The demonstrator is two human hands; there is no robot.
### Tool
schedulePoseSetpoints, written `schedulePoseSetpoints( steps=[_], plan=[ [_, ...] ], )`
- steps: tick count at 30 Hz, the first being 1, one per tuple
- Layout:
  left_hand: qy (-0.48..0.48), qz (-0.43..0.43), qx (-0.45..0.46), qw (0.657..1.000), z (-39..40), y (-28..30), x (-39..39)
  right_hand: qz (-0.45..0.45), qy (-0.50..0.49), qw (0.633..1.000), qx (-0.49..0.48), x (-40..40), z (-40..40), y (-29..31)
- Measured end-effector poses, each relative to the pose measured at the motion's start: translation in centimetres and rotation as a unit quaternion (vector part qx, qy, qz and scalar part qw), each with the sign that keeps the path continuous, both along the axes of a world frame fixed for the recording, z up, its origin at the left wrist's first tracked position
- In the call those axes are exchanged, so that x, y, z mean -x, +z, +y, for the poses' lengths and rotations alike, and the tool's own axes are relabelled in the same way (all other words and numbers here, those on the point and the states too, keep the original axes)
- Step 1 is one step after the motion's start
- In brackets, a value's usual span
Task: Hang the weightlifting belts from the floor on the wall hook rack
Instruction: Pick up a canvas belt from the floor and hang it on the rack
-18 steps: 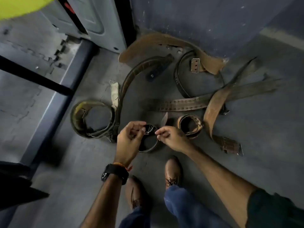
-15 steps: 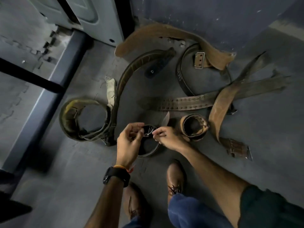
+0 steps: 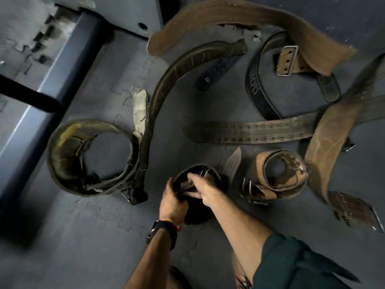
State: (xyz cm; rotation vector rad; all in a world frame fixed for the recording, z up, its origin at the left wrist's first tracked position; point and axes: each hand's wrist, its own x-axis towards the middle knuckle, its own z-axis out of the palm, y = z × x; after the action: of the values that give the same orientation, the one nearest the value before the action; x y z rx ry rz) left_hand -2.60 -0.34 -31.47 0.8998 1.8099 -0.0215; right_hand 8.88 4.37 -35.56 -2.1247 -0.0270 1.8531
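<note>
Both hands clench the rolled black belt (image 3: 198, 184): left hand (image 3: 174, 202) on its rim, right hand (image 3: 203, 187) by the buckle. Lift it coiled.

A grey floor (image 3: 83, 236) of interlocking foam mats carries several weightlifting belts. At the left lies a coiled olive belt (image 3: 66, 155), touching a long olive belt (image 3: 166, 80) that arcs away toward the far side, with a wide tan suede belt (image 3: 239, 17) curving along the far edge. Near the centre sits a small coiled black belt (image 3: 214, 178), just right of it a rolled tan belt (image 3: 279, 174), and beyond them a flat stitched brown belt (image 3: 250, 132).
</note>
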Motion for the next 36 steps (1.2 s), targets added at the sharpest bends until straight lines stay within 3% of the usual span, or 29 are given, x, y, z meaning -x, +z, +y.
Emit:
schedulePoseSetpoints(
  steps=[5,9,12,15,19,21,23,24,26,28,31,34,36],
  plan=[
    [0.016,-0.037,0.013,0.999,-0.2,1.2,2.1,-0.017,0.042,0.999,-0.015,0.0,-0.7,3.8],
    [0.048,-0.070,-0.044,0.995,0.3,11.0,2.9,-0.048,0.121,0.988,-0.082,-2.7,-1.5,13.2],
    [-0.010,-0.078,-0.104,0.991,2.0,23.0,2.6,-0.116,0.218,0.951,-0.185,-4.8,-0.7,24.2],
    [-0.069,-0.069,-0.184,0.978,3.9,36.9,2.5,-0.132,0.310,0.908,-0.248,-6.3,0.8,39.1],
    [-0.006,-0.071,-0.289,0.955,4.9,54.8,1.8,-0.142,0.374,0.869,-0.290,-6.5,1.9,57.2],
    [0.025,-0.082,-0.299,0.950,4.3,62.0,2.5,-0.148,0.329,0.880,-0.310,-6.8,1.8,64.5],
    [0.073,-0.078,-0.264,0.959,3.8,67.4,4.6,-0.159,0.239,0.898,-0.333,-7.9,1.4,71.6],
    [0.077,-0.065,-0.234,0.967,3.8,69.1,5.8,-0.178,0.211,0.889,-0.364,-8.7,1.4,74.3],
    [0.043,-0.044,-0.174,0.983,3.2,72.2,8.5,-0.254,0.246,0.830,-0.431,-10.2,1.1,80.2],
    [0.059,-0.097,-0.127,0.985,2.7,75.2,9.9,-0.261,0.360,0.757,-0.478,-10.8,0.5,85.2],
    [0.135,-0.237,-0.154,0.950,2.3,80.3,9.7,-0.264,0.548,0.567,-0.555,-9.1,-0.7,90.6],
    [0.243,-0.318,-0.196,0.895,3.6,84.7,8.1,-0.280,0.669,0.441,-0.529,-6.8,-1.9,93.3],
    [0.256,-0.344,-0.233,0.873,4.9,88.1,7.1,-0.302,0.754,0.349,-0.467,-6.0,-3.3,94.0]
  ],
)
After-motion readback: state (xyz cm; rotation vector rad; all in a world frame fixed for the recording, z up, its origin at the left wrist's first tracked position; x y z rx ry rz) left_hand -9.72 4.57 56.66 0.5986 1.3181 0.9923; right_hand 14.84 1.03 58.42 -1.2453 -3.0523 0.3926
